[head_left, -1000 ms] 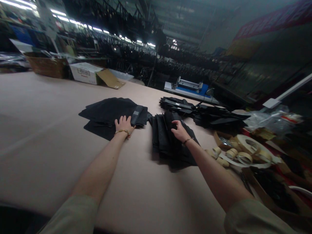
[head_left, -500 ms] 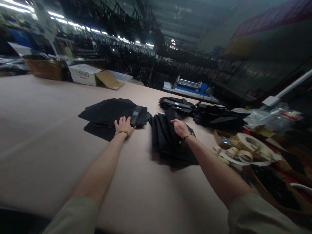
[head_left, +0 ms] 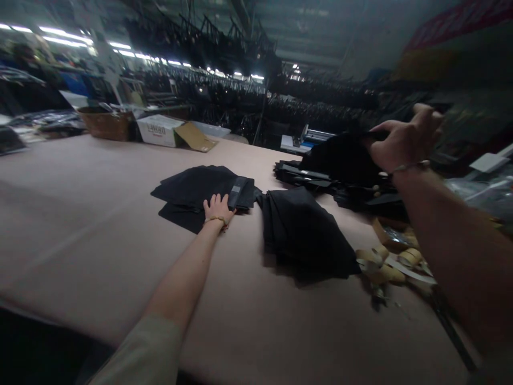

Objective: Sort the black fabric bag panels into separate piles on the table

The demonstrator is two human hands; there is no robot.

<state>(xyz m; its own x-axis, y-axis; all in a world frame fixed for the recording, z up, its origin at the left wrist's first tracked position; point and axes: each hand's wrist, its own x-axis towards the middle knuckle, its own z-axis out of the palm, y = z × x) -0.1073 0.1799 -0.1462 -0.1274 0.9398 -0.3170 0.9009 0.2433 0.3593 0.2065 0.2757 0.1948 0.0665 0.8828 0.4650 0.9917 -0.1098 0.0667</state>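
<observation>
My left hand (head_left: 218, 208) lies with fingers spread on the near edge of a pile of black fabric pieces (head_left: 192, 184), beside a grey strip with a pale label (head_left: 234, 193). My right hand (head_left: 403, 140) is raised above the table at the right, fingers closed on a black fabric piece (head_left: 340, 158) that hangs down to its left. Below it, a fanned stack of black fabric pieces (head_left: 304, 230) rests on the table. More black pieces (head_left: 298, 174) lie behind, partly hidden by the raised piece.
Tape rolls (head_left: 409, 258) and a small box of metal parts (head_left: 395, 235) sit at the right table edge. At the back left stand a wicker-coloured basket (head_left: 105, 125) and an opened white carton (head_left: 158, 131). A pale table (head_left: 100, 214) spans the view.
My right hand has risen up and to the right from the fanned stack, carrying a black fabric piece. My left hand stays on its pile; the view has shifted slightly.
</observation>
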